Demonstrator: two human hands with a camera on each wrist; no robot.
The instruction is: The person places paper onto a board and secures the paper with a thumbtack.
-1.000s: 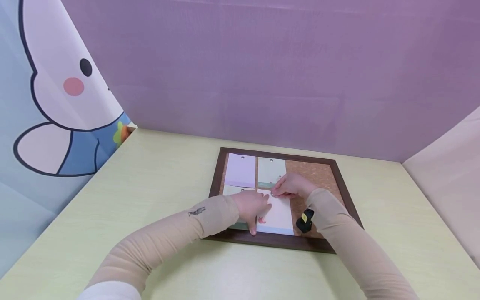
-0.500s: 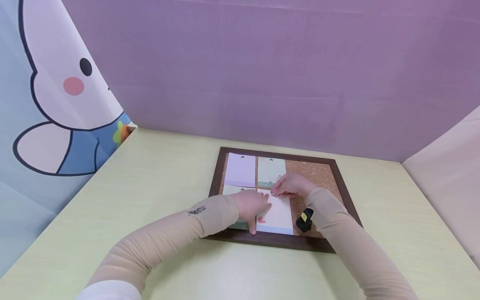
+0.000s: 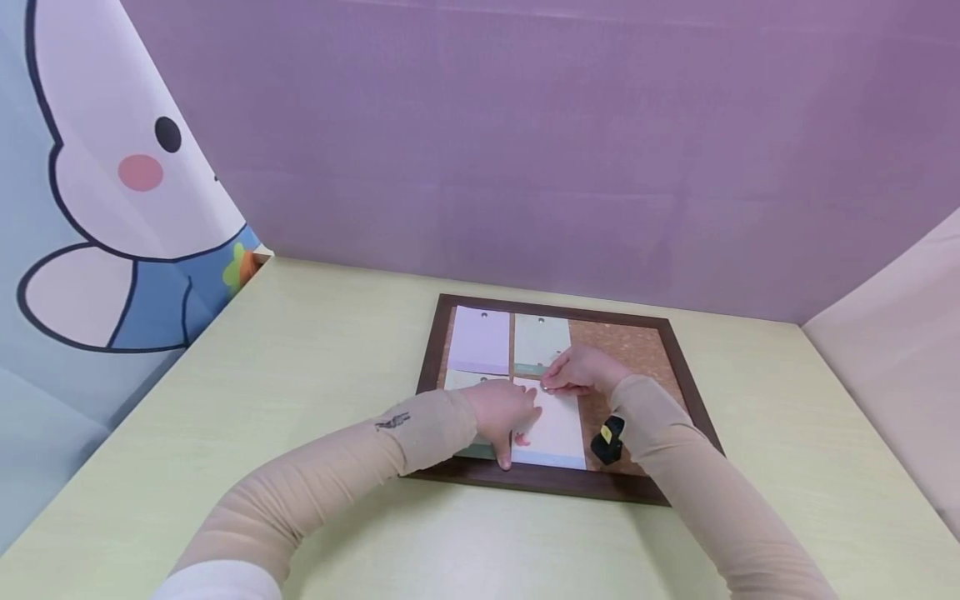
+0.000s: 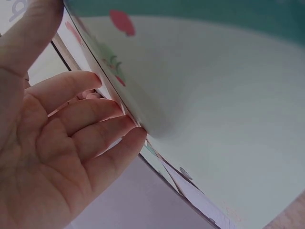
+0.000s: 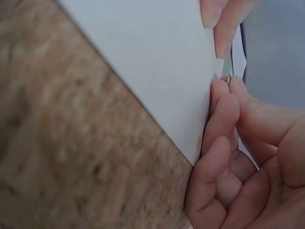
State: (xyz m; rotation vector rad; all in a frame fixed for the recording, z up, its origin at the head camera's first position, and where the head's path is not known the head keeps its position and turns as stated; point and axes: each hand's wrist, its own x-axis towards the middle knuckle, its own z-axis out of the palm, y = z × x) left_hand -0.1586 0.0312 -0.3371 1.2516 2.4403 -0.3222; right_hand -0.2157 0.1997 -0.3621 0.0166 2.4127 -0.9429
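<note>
A cork board (image 3: 628, 343) in a dark brown frame lies flat on the table. My left hand (image 3: 504, 415) rests with spread fingers across the left edge of the lower right paper card (image 3: 558, 437), its thumb near the frame's front side. At that card's top edge my right hand (image 3: 587, 369) pinches a small silver thumbtack (image 3: 545, 386); its point is hidden. In the right wrist view, thumb and index finger meet at the card (image 5: 152, 62), close to the left fingertips (image 5: 221, 45). The lower left card (image 4: 224, 95) lies partly under my left hand.
Above these sit a lilac card (image 3: 480, 340) and a pale green card (image 3: 542, 337), each with a round silver tack at its top. Bare cork runs along the board's right side. A black device with a yellow mark (image 3: 608, 440) is at my right wrist. A purple curtain (image 3: 480, 150) hangs behind.
</note>
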